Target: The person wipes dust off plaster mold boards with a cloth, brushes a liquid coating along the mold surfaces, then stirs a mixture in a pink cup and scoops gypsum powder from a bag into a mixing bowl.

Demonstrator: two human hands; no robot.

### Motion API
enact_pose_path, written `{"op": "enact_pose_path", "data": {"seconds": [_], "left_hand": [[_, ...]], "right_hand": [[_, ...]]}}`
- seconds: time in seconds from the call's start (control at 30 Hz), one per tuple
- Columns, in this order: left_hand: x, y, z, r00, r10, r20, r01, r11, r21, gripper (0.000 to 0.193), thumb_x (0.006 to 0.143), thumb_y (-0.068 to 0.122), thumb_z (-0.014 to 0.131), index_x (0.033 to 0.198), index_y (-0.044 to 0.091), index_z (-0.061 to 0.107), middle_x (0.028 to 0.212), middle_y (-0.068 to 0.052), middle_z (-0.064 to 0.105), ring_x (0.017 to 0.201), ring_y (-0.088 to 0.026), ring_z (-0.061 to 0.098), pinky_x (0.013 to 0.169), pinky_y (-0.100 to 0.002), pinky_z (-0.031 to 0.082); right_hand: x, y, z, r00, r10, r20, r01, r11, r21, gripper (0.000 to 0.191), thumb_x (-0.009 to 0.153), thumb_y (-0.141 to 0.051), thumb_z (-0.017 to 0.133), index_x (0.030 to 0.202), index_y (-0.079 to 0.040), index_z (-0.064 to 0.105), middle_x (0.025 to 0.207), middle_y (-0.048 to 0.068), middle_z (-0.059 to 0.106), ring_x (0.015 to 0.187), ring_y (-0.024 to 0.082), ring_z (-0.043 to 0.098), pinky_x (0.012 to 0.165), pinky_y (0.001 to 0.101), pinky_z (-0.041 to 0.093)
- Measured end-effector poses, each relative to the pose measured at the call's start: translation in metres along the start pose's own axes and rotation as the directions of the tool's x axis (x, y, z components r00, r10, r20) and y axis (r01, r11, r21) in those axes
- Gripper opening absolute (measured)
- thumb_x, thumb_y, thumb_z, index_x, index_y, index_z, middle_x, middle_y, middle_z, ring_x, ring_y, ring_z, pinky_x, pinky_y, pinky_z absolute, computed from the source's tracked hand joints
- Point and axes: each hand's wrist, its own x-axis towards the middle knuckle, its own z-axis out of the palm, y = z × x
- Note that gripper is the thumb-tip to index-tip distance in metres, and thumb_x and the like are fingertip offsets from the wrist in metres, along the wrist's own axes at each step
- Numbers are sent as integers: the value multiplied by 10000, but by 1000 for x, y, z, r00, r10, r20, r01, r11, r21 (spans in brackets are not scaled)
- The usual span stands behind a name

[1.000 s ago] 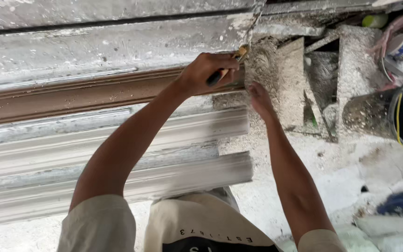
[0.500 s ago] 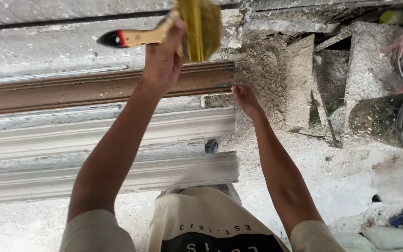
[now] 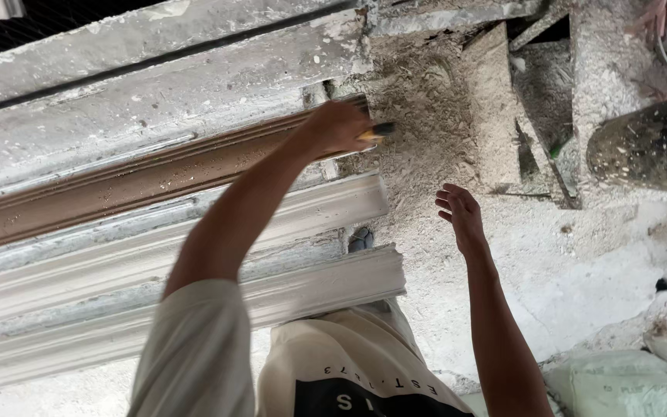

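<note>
A brush handle, yellow with a black tip, is gripped in the closed left hand at the end of the brown moulding trough, whose inside looks coated along its visible length, so the brushing is judged nearly finished there. The right hand is held open and empty, above the plaster-crusted floor. A dark bucket is seen at the right; its contents cannot be told.

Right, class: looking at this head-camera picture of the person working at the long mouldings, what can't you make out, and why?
- Tool in the left hand: only a yellow and black tip shows in the head view; the fist hides the rest.
- Brown moulding: its near end sits behind that hand.
- Dark drum: cut off by the right edge.
- Right hand: open, holding nothing; its palm is turned away.
</note>
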Motion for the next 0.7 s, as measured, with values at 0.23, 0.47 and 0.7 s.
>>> {"op": "enact_pose_path", "data": {"seconds": [0.23,0.47,0.7], "left_hand": [[67,37,-11,972,162,-167,-170,985,-30,276,931,415,714,1159,259,722,805,-44,721,618,-182,659,593,-362,575],[-54,-34,8,988,-131,85,133,991,-20,385,859,449,809,1105,163,730,929,-92,721,828,-255,695,732,-429,583],[-220,-102,14,918,-378,122,388,919,-70,439,805,464,845,1078,138,735,1055,-121,732,1025,-341,687,875,-461,554]], "right_hand": [[-43,12,-21,994,-103,-37,106,991,82,389,1073,-253,495,1407,-64,556,1262,113,669,1178,244,659,952,393,548],[-95,36,-22,977,-104,-187,132,980,147,357,1083,-215,478,1390,-48,550,1264,127,659,1178,262,664,955,405,553],[-133,23,87,948,-298,-108,296,954,-37,313,1097,-171,447,1374,-67,550,1228,96,662,1138,213,667,957,367,559]]}}
